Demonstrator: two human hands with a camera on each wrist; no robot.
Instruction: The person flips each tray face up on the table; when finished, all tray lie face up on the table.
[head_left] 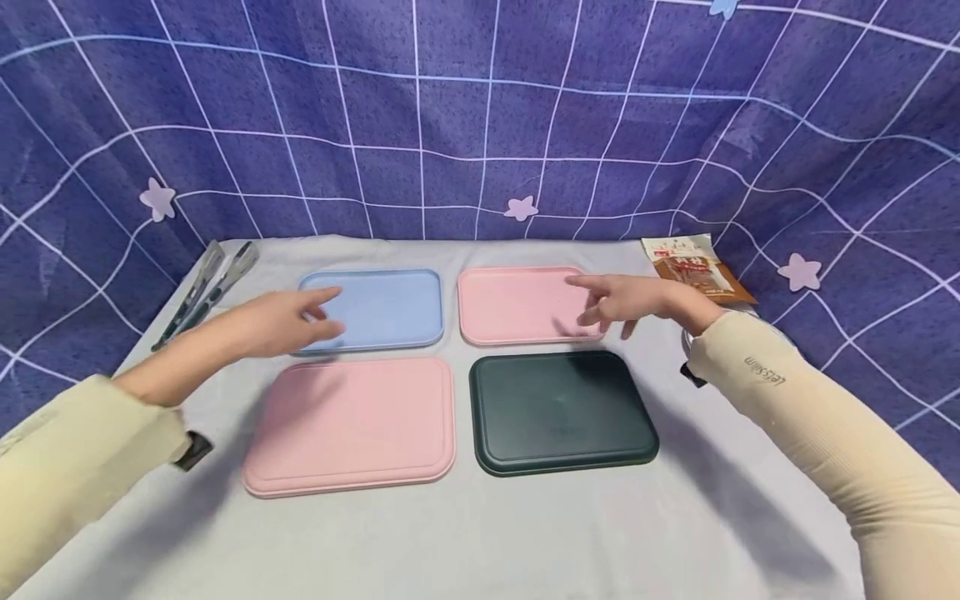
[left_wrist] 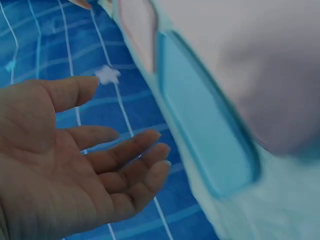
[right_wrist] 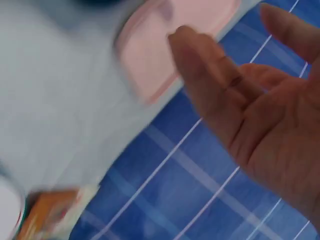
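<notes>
My left hand [head_left: 288,321] hovers over the left part of a blue tray [head_left: 382,308], its fingers loosely spread and nothing in them. In the left wrist view the palm of that left hand [left_wrist: 95,165] shows bare. Over the right end of a small pink tray [head_left: 510,304] hangs my right hand [head_left: 618,302], its fingers relaxed and holding nothing. Nearer to me lie a larger pink board [head_left: 356,425] with a grooved edge and a dark green one [head_left: 562,412], side by side.
Two pairs of tongs [head_left: 213,287] lie at the back left. A brown and cream food packet [head_left: 697,271] lies at the back right. A round white item [right_wrist: 9,210] is beside it, partly hidden by my right sleeve. A blue gridded curtain [head_left: 450,117] hangs behind the table.
</notes>
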